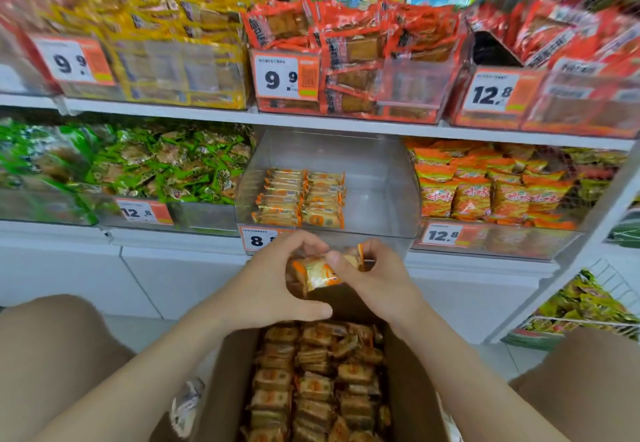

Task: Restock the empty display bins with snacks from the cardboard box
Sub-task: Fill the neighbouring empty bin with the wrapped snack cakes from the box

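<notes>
A cardboard box (228,372) stands open between my knees, full of several small orange-and-gold snack packs (311,382). Above its far end, my left hand (277,279) and my right hand (377,275) together grip a small bunch of the same packs (320,273), fingers curled round them. Straight ahead on the lower shelf sits a clear plastic display bin (377,195). Two neat rows of packs (301,199) fill its left part; its right part is bare. My hands are just below and in front of the bin's front wall.
Neighbouring bins hold green packs (156,168) on the left and orange bags (491,185) on the right. The upper shelf carries yellow and red packs behind price tags. A wire basket (585,306) with yellow-green bags stands at the lower right. My knees flank the box.
</notes>
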`<state>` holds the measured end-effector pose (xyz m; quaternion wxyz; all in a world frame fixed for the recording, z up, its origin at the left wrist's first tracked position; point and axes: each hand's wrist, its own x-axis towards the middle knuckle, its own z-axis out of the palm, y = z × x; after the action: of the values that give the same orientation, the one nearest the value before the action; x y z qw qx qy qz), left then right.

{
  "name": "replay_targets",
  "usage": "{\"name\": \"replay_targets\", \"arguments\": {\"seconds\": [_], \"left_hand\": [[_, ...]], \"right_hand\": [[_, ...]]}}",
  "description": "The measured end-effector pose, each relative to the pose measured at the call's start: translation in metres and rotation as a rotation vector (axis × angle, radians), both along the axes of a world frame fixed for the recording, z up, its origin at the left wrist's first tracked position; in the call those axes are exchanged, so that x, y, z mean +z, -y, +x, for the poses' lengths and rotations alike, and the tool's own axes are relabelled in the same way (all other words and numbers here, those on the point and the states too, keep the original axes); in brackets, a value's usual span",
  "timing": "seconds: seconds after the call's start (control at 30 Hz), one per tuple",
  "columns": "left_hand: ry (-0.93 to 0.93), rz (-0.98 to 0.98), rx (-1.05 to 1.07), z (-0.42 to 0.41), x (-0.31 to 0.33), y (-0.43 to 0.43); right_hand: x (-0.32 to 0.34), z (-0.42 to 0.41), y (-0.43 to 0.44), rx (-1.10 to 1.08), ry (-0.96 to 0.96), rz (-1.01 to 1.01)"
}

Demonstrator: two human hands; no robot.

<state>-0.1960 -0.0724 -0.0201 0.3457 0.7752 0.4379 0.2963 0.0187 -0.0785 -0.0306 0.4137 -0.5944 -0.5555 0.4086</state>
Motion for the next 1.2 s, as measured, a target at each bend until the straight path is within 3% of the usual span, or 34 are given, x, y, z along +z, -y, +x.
{"name": "replay_targets", "arguments": {"seconds": [0.07, 0.17, 0.33, 0.47, 0.6, 0.77, 0.87, 1.2], "left_hand": [[0.019, 0.051, 0.029, 0.001, 0.011, 0.001], [0.031, 0.086, 0.015, -0.001, 0.027, -0.008], [0.018, -0.022, -0.123, -0.010, 0.048, -0.038], [-0.212, 0.146, 0.055, -0.010, 0.035, -0.074], [-0.427, 0.122, 0.232, -0.003, 0.007, -0.091], [-0.671, 0.209, 0.273, 0.004, -0.008, -0.109], [-0.817, 0.108, 0.256, 0.000, -0.010, -0.115], [-0.829, 0.051, 0.282, 0.006, -0.009, -0.116]], "right_hand": [[0.011, -0.004, 0.001, 0.051, 0.003, 0.010], [0.029, 0.004, -0.007, 0.291, -0.045, -0.013], [0.051, 0.031, -0.045, 0.567, 0.237, 0.024], [0.056, 0.044, -0.092, 0.464, 0.361, 0.144], [0.031, 0.045, -0.127, 0.325, 0.569, 0.182], [-0.001, 0.034, -0.163, 0.400, 0.609, 0.034], [-0.006, 0.028, -0.177, 0.396, 0.662, -0.062], [0.006, -0.002, -0.170, 0.303, 0.850, -0.104]]}}
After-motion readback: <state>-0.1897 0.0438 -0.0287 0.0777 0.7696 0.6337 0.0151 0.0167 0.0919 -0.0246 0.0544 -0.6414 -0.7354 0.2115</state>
